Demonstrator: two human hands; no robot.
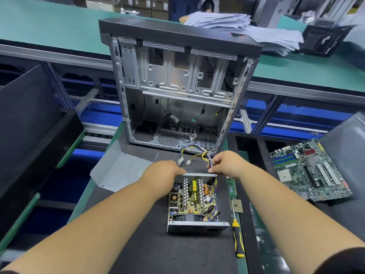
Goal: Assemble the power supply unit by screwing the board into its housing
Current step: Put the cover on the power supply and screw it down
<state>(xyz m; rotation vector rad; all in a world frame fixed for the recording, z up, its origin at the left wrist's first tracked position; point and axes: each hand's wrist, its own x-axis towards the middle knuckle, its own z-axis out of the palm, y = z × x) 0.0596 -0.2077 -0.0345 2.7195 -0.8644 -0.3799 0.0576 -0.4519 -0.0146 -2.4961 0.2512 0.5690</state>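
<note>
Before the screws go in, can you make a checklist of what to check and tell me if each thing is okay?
1. Board sits inside the housing: ok.
2. Cable bundle clear of the housing edge: cannot tell; right hand grips it.
3. Left hand steadies the housing's far edge: ok.
4. Screwdriver within reach, beside the housing: ok.
5. Screws ready: cannot tell, none visible.
</note>
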